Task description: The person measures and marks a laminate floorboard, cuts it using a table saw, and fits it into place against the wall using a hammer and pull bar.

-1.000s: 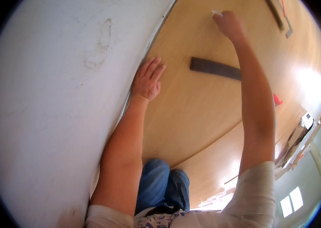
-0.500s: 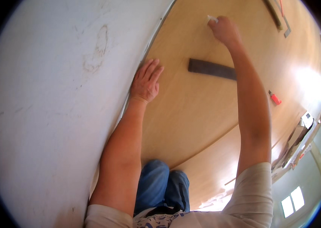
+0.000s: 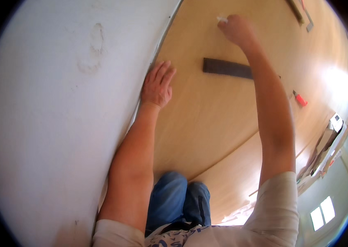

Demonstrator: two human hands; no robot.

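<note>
My left hand (image 3: 157, 85) lies flat on the light brown wooden board (image 3: 198, 119), fingers stretched out, right beside the edge of the white panel (image 3: 50, 144). At the far end of the board, my right hand (image 3: 235, 29) is closed around a small whitish piece (image 3: 222, 19). Only the tip of that piece sticks out between the fingers, so its kind is unclear. A flat dark strip (image 3: 227, 68) rests on the board between my hands, its right end partly behind my right forearm.
A red utility knife (image 3: 300, 99) lies on the board to the right of my arm. At the far right are a brown bar (image 3: 295, 11) and a grey metal angle piece (image 3: 309, 26). Scraps and a white box (image 3: 336, 121) sit along the right side. A seam crosses the board.
My right hand, still closed on the whitish piece, has shifted slightly left and farther away. My left hand stays flat in place. The whole view has tilted a little.
</note>
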